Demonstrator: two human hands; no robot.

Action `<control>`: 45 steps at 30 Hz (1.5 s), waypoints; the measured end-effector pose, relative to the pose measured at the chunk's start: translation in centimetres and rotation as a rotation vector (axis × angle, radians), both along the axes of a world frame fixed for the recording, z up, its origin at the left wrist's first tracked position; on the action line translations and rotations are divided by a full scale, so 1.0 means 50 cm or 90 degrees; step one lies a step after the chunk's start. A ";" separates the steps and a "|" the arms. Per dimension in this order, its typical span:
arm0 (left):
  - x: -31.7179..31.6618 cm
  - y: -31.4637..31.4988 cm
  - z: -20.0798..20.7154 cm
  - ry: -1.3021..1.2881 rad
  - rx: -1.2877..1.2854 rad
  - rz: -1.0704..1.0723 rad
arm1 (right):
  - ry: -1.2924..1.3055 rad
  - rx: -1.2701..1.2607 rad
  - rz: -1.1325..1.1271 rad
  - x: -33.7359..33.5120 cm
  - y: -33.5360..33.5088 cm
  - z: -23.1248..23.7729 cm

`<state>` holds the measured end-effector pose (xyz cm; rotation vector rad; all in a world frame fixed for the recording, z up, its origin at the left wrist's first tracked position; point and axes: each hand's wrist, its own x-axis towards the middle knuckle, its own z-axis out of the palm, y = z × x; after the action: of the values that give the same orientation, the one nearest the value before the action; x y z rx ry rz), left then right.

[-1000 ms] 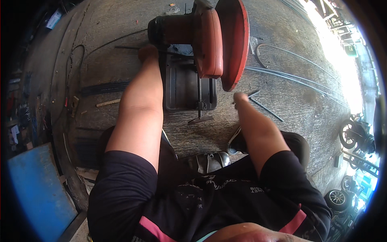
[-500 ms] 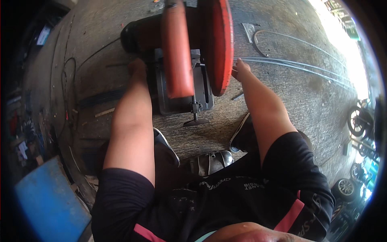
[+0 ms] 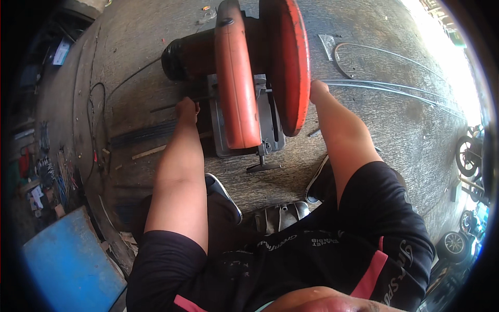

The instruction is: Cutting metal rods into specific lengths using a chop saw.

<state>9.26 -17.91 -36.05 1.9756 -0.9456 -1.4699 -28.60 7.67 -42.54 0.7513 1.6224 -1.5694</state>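
Note:
A cut-off saw stands on the concrete in front of me, with an orange blade guard, an orange arm, a black motor and a grey base. My left hand is at the saw's left side, fingers closed around a thin dark metal rod that runs into the vise. My right hand reaches to the right edge of the blade guard. Its fingers are hidden behind the guard, so its grip is unclear. The vise handle points toward me.
Long thin rods and a curved wire lie on the ground at right. Dark flat bars and a cable lie at left. A blue board and scattered tools are lower left. Wheels stand far right.
The saw now fills more of the view. My right hand has gone from the ground near the base up to the guard's right edge. My left hand stays at the saw's left side.

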 end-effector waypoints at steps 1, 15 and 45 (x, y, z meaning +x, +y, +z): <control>0.001 -0.007 -0.005 0.001 0.019 -0.003 | 0.030 0.006 0.045 0.001 0.009 -0.008; -0.040 -0.034 -0.069 0.013 0.045 0.024 | -0.010 -0.187 -0.065 0.053 0.040 0.100; -0.009 0.049 -0.052 0.020 0.072 0.036 | 0.080 -0.014 0.167 0.097 -0.002 0.065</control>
<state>8.82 -15.46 -38.64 2.0346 -0.8029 -1.5488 -23.73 7.58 -39.26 0.4151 1.7143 -1.4655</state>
